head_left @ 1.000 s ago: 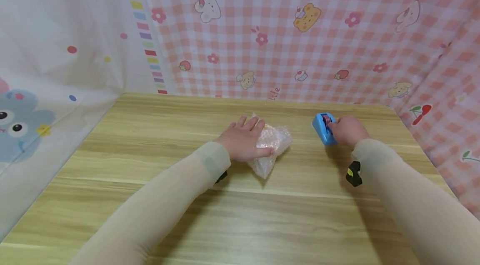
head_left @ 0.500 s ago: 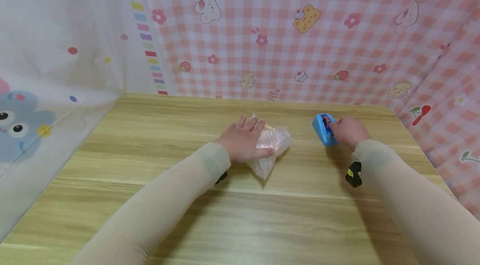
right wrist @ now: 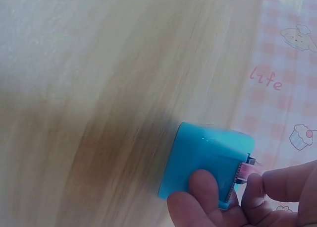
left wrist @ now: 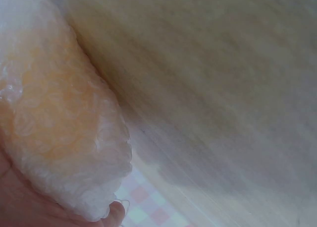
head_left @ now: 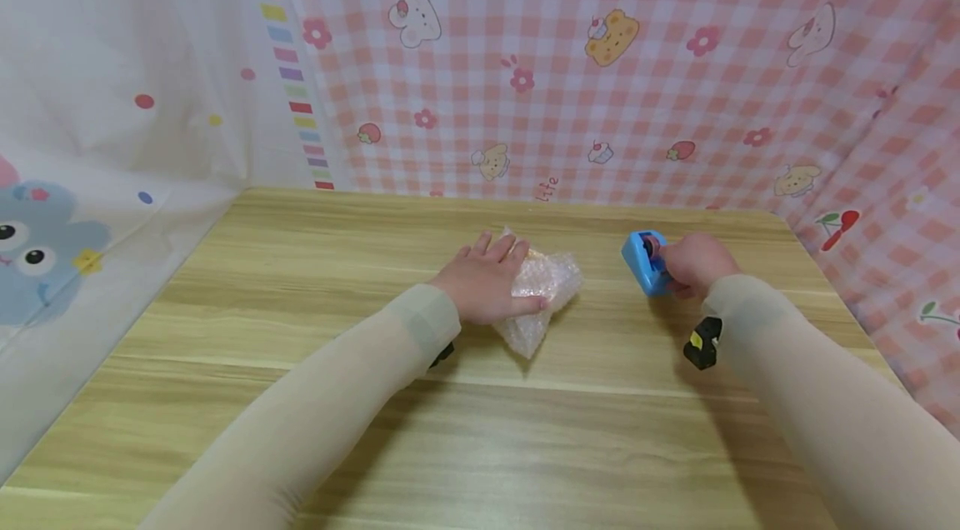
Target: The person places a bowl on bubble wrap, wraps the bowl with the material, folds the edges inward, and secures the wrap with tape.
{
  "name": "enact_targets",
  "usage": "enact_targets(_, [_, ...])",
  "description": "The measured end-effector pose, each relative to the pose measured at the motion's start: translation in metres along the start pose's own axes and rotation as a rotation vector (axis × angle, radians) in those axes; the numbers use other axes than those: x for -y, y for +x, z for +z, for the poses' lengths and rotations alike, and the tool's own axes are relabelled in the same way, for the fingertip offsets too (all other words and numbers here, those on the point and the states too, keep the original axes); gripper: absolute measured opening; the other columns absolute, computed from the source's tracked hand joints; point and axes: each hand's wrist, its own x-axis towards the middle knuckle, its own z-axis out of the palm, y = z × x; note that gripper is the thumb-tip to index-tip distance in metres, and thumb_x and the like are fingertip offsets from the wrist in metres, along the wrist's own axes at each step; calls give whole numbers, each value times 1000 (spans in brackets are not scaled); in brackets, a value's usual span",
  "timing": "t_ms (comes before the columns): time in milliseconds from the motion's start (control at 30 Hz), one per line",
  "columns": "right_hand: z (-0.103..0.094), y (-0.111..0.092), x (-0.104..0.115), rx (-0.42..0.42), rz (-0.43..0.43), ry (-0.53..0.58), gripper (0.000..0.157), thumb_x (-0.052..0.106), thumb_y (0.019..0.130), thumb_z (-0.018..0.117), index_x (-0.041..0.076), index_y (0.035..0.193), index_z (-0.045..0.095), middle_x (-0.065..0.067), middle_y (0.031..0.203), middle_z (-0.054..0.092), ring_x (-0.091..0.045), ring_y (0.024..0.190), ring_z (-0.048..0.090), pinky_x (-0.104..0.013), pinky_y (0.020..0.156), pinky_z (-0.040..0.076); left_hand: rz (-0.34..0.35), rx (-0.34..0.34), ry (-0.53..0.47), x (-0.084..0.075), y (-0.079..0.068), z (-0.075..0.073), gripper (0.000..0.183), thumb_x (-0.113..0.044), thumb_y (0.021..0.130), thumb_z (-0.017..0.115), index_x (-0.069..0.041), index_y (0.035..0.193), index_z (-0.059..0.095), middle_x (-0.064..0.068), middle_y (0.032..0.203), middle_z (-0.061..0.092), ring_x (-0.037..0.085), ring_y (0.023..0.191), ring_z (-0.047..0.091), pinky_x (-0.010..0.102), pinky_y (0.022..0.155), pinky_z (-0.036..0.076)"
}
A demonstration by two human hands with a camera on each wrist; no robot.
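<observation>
1. Left hand point(head_left: 483, 284) lay spread over the bubble-wrapped bundle point(head_left: 551, 280) on the table point(head_left: 480, 447) in the head view, apparently steadying it; right hand point(head_left: 699, 263) was at the blue dispenser point(head_left: 637, 258), checked cloth point(head_left: 555, 113) behind.
2. Left wrist: the bundle hid much of that hand; yellowish contents point(left wrist: 54, 98) showed through.
3. Right wrist: thumb and finger pinched pink tape point(right wrist: 246, 171), other fingertips touching the dispenser, probably bracing it.

Free gap between bubble wrap point(head_left: 553, 276) and tape dispenser point(head_left: 641, 267)

This is a screened-off nook: cartoon-printed sheets point(head_left: 570, 72) hang behind and beside a wood-grain tabletop point(head_left: 570, 430)
</observation>
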Motion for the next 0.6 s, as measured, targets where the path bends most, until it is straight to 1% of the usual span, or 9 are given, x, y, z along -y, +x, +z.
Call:
enact_targets(67, [0, 0, 1, 13, 14, 27, 57, 27, 112, 36, -18, 148, 41, -31, 130, 56, -36, 109, 65, -44, 91, 63, 0, 0, 3, 0, 0, 0, 108, -87, 95, 31, -13, 171, 9, 11, 179, 10, 45, 163, 12, 62, 129, 23])
enact_targets(200, [-1, 0, 2, 29, 29, 52, 60, 26, 112, 34, -18, 152, 34, -32, 134, 54, -38, 114, 64, -46, 97, 62, -1, -2, 8, -1, 0, -1, 107, -87, 96, 31, -13, 171, 10, 12, 179, 11, 45, 163, 13, 62, 129, 23])
enact_targets(433, [-1, -1, 3, 50, 51, 117, 56, 25, 113, 34, -17, 150, 38, -32, 142, 49, -41, 121, 61, -52, 108, 55, -5, 0, 3, -1, 0, 0, 107, -87, 96, 31, -14, 171, 10, 11, 179, 11, 45, 163, 13, 62, 129, 23])
enact_targets(600, [-1, -1, 3, 51, 60, 141, 55, 22, 111, 35, -17, 150, 39, -32, 143, 48, -40, 122, 60, -52, 108, 55, -6, -3, 0, -1, 0, 0, 107, -87, 95, 31, -14, 171, 10, 11, 179, 10, 45, 163, 12, 61, 129, 23])
